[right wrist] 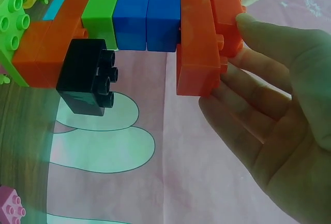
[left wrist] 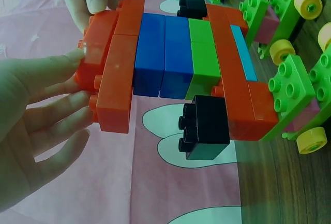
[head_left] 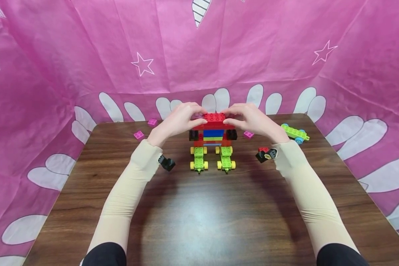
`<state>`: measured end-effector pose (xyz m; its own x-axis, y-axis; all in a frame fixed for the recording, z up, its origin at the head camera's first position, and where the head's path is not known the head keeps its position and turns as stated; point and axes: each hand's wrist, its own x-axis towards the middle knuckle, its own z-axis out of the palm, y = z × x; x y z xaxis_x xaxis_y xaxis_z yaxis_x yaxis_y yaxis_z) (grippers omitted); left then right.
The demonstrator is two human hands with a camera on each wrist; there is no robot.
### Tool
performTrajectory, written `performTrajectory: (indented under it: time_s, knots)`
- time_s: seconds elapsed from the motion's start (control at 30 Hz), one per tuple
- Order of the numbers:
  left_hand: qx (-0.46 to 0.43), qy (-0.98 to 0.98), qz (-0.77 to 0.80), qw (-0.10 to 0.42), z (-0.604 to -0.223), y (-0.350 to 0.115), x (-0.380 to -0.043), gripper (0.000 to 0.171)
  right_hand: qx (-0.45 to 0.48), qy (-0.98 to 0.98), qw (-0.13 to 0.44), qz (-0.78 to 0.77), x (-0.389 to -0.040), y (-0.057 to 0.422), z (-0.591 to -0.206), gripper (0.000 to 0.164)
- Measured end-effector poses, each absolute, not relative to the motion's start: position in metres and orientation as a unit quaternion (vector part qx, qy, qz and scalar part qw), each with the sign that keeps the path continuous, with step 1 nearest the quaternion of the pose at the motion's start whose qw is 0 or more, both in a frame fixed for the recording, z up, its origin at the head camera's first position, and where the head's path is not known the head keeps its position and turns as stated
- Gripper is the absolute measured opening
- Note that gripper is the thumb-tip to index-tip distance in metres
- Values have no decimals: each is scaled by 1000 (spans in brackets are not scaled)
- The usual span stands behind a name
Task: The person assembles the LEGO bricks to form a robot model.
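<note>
A tower of toy building bricks stands on the table, with red, blue and green layers. Its top red brick [head_left: 214, 117] is held at both ends. At the left end my left hand [head_left: 183, 119] pinches it between thumb and fingers; my right hand [head_left: 250, 119] does the same at the right end. Below come wider red bricks [left wrist: 118, 84], blue bricks [left wrist: 150, 53] and green bricks [left wrist: 205, 61]. Black bricks [right wrist: 83, 74] stick out at both sides, their studs facing up. Two lime-green wheeled bases [head_left: 198, 159] with yellow wheels carry the tower.
Loose pink bricks [head_left: 139, 135] lie left of the tower, and another pink brick [head_left: 248, 135] lies to its right. A green wheeled base [head_left: 294, 132] with blue wheels is at the far right. Beside my right wrist a red brick [head_left: 263, 149] is partly hidden. A pink cloth [head_left: 173, 48] hangs behind.
</note>
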<state>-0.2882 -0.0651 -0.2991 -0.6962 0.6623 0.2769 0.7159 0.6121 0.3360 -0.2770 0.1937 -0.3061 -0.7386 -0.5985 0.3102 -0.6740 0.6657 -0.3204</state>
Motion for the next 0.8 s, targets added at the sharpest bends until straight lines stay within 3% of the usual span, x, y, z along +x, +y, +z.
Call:
performTrajectory:
  time_s: [0.8]
  knots:
    - [-376, -896, -230, 47, -299, -65, -290, 35, 341, -914, 87, 201, -274, 190, -302, 39]
